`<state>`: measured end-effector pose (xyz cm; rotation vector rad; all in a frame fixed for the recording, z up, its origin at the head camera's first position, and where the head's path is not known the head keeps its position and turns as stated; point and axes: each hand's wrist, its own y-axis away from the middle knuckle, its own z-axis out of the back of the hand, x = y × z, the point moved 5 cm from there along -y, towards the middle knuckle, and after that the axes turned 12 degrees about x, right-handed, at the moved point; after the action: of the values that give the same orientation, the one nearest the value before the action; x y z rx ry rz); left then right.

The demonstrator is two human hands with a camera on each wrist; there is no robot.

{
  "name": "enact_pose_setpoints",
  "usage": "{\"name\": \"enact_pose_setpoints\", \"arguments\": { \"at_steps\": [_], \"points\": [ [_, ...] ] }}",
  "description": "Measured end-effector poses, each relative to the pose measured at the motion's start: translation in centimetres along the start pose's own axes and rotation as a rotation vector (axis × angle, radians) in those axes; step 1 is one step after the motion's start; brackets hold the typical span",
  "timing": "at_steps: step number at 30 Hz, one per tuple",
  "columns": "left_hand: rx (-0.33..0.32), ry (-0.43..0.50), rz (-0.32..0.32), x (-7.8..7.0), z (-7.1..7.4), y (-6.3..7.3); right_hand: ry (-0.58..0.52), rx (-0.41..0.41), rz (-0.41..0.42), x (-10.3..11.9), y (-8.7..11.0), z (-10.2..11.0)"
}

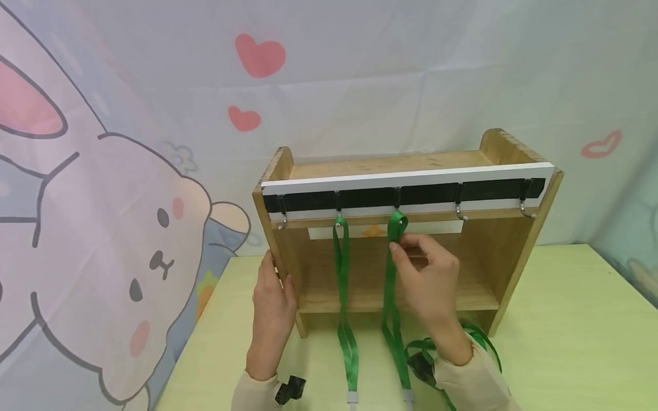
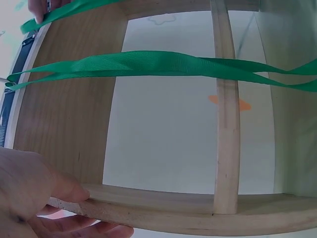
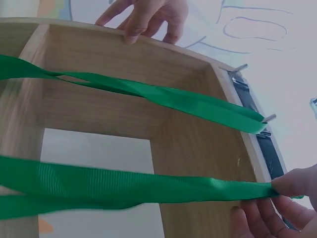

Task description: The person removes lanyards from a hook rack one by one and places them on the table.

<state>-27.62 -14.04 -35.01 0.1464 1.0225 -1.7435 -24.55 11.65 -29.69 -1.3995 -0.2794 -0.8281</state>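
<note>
A wooden shelf [image 1: 334,268] stands upright, a white strip with several metal hooks along its upper front. My left hand [image 1: 274,308] grips its left side panel; in the left wrist view the thumb lies on the inner side and the fingers [image 2: 84,225] on the outer. One green lanyard [image 1: 342,268] hangs from the second hook from the left. My right hand [image 1: 429,274] pinches a second green lanyard [image 1: 389,297] just below its top loop, which is at the middle hook [image 1: 397,200]. The right wrist view shows thumb and fingers closed round this strap.
More green lanyards [image 1: 478,331] lie on the light yellow-green table [image 1: 570,297] below my right wrist. The two hooks at the right, including the far right hook [image 1: 525,208], and the far left hook [image 1: 282,220] bear nothing. A printed cloth [image 1: 360,103] hangs behind.
</note>
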Motion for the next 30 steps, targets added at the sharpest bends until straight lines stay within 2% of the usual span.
{"name": "enact_pose_setpoints", "arguments": {
  "at_steps": [10,18,25,30],
  "points": [
    [-0.012,-0.017,-0.008,0.0,0.1,-0.1,-0.294,0.054,-0.133,-0.5,0.2,1.4],
    [-0.001,-0.014,0.01,-0.1,0.1,-0.1,-0.39,0.117,-0.238,-0.6,0.8,1.9],
    [0.005,-0.004,0.007,-0.1,0.0,-0.1,-0.476,0.173,-0.368,-1.5,2.2,2.0],
    [0.005,0.0,0.003,-0.1,0.0,-0.1,-0.521,0.239,-0.421,-2.1,3.3,1.6]
  ]
}}
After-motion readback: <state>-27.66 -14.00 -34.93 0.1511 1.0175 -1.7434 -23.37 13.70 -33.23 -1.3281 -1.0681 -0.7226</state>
